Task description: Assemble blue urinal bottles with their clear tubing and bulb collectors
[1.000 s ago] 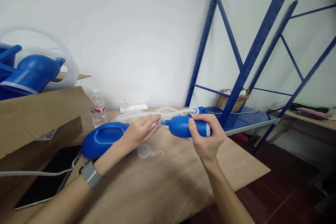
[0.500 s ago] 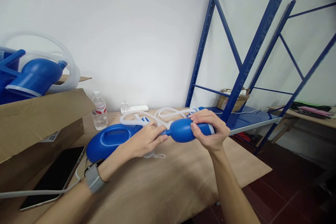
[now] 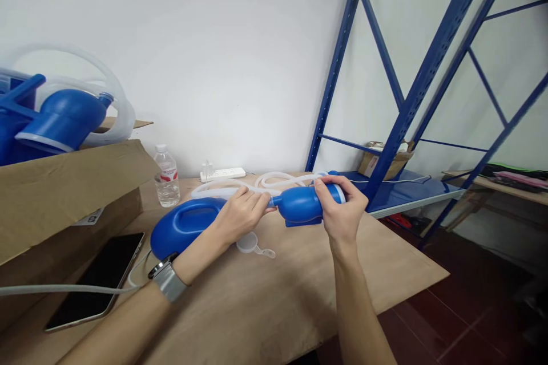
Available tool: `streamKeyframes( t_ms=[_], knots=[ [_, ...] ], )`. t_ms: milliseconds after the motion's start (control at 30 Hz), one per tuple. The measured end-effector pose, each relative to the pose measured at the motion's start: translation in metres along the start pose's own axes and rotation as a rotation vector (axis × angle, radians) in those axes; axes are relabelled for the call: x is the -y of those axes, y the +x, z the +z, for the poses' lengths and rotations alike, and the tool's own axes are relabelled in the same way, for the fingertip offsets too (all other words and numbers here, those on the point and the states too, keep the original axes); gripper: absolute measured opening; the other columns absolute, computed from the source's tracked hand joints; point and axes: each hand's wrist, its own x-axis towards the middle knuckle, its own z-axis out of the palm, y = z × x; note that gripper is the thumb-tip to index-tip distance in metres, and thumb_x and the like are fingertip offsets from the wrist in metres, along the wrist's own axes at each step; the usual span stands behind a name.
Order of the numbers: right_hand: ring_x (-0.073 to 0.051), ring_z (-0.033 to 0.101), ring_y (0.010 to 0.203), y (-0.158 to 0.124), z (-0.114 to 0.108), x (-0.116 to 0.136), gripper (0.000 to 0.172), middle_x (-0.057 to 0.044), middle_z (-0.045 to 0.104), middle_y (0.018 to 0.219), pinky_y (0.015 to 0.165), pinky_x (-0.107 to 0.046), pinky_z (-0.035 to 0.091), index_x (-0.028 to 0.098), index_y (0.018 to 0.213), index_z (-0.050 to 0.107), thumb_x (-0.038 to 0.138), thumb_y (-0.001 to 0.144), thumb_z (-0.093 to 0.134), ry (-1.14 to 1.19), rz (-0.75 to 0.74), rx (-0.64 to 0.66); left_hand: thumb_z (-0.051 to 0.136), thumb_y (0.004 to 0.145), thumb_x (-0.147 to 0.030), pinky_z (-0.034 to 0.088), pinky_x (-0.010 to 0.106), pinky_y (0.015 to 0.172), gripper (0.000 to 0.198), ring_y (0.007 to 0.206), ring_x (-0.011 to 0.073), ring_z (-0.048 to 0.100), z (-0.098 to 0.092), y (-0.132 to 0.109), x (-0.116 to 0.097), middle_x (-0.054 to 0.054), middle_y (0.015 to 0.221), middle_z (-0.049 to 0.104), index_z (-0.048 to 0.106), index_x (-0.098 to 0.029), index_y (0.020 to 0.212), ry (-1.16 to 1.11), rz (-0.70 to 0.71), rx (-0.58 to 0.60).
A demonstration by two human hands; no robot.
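Above the tabletop, a blue bulb-shaped plastic funnel (image 3: 297,203) lies sideways between my hands, its white-rimmed wide end to the right. My right hand (image 3: 343,210) is closed around that wide end. The fingers of my left hand (image 3: 241,215) are closed at the narrow blue neck on the left; whether they also pinch a tube end is hidden. Translucent white tubing (image 3: 274,175) lies in loops behind the hands. Beneath my left forearm rests a blue plastic container (image 3: 169,235) with a moulded handle. A white cap with a strap (image 3: 247,243) lies beside it.
At the left, an open cardboard box (image 3: 77,194) holds more blue funnels (image 3: 75,117) and tubing. A dark tablet (image 3: 100,279), a water bottle (image 3: 166,179) and a power strip (image 3: 226,173) are on the table (image 3: 257,319). Blue metal shelving (image 3: 422,88) stands right.
The funnel has turned in my right hand, so a flat blue piece now shows along its underside. My left hand stays at the neck. The camera view has shifted slightly.
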Motion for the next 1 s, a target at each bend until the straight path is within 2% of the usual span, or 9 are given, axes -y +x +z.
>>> streamKeyframes(
  t_ms=[133,267,433,533,633,733,833,900,1000],
  knots=[
    [-0.022,0.068,0.073,-0.001,0.001,-0.015,0.013,-0.003,0.072,0.072,0.074,-0.036,0.055,0.017,0.072,0.071,0.029,0.073,0.076,-0.014,0.112,0.007,0.035,0.108,-0.035,0.037,0.033,0.064,0.035,0.061,0.0188,0.056,0.006,-0.002,0.000,0.003,0.067,0.059,0.058,-0.016,0.090,0.035,0.001,0.040],
    [-0.023,0.070,0.075,-0.002,-0.006,-0.025,0.009,-0.003,0.073,0.076,0.076,-0.038,0.055,0.018,0.079,0.072,0.027,0.076,0.074,0.035,0.012,0.100,0.029,0.107,-0.044,0.036,0.031,0.060,0.045,0.055,0.0177,0.052,0.003,-0.003,0.000,0.001,0.060,0.055,0.055,-0.018,0.083,-0.110,0.009,0.153],
    [-0.023,0.070,0.069,0.001,-0.016,-0.026,0.005,-0.002,0.071,0.075,0.070,-0.041,0.058,0.022,0.079,0.070,0.026,0.078,0.072,0.171,-0.261,0.071,0.033,0.105,-0.051,0.033,0.027,0.058,0.044,0.058,0.0133,0.047,-0.030,0.014,-0.004,-0.003,0.065,0.049,0.050,-0.019,0.079,-0.770,-0.276,0.449],
    [-0.023,0.070,0.068,0.004,-0.017,-0.016,0.003,-0.001,0.070,0.073,0.067,-0.042,0.059,0.023,0.078,0.069,0.026,0.079,0.071,0.229,-0.326,0.065,0.041,0.099,-0.057,0.028,0.026,0.054,0.047,0.055,0.0109,0.035,-0.046,0.024,-0.001,-0.005,0.062,0.038,0.043,-0.020,0.071,-1.218,-0.417,0.606],
    [-0.023,0.070,0.068,0.008,-0.012,-0.006,0.002,-0.001,0.070,0.073,0.067,-0.042,0.059,0.023,0.078,0.070,0.025,0.078,0.071,0.252,-0.360,0.087,0.043,0.096,-0.060,0.025,0.026,0.050,0.046,0.052,0.0104,0.029,-0.051,0.027,0.005,-0.005,0.059,0.035,0.045,-0.020,0.074,-1.427,-0.490,0.730],
    [-0.022,0.070,0.067,0.012,0.002,-0.008,0.007,-0.002,0.071,0.073,0.066,-0.038,0.058,0.022,0.077,0.071,0.028,0.078,0.072,0.211,-0.258,0.062,0.037,0.099,-0.057,0.030,0.026,0.051,0.044,0.052,0.0118,0.036,-0.049,0.024,0.013,-0.004,0.059,0.041,0.047,-0.020,0.077,-1.194,-0.454,0.624],
    [-0.022,0.070,0.069,0.017,0.024,-0.022,0.016,-0.002,0.072,0.073,0.068,-0.036,0.056,0.019,0.079,0.072,0.035,0.077,0.074,0.164,-0.015,0.039,0.033,0.103,-0.051,0.036,0.027,0.057,0.043,0.058,0.0159,0.051,-0.045,0.020,0.019,0.001,0.064,0.054,0.054,-0.019,0.083,-0.565,-0.343,0.405],
    [-0.022,0.069,0.071,0.020,0.041,-0.036,0.021,-0.003,0.072,0.072,0.068,-0.035,0.056,0.018,0.077,0.072,0.038,0.072,0.075,0.205,0.173,0.063,0.034,0.105,-0.048,0.038,0.029,0.059,0.042,0.060,0.0195,0.058,-0.042,0.017,0.023,0.004,0.066,0.061,0.058,-0.017,0.090,-0.192,-0.253,0.366],
    [-0.020,0.066,0.066,0.023,0.065,-0.057,0.023,-0.002,0.070,0.066,0.063,-0.032,0.054,0.017,0.070,0.071,0.037,0.061,0.079,0.315,0.510,0.173,0.034,0.107,-0.042,0.042,0.031,0.061,0.039,0.063,0.0229,0.065,-0.034,0.010,0.029,0.010,0.072,0.068,0.058,-0.015,0.092,0.071,-0.124,0.371]
  ],
)
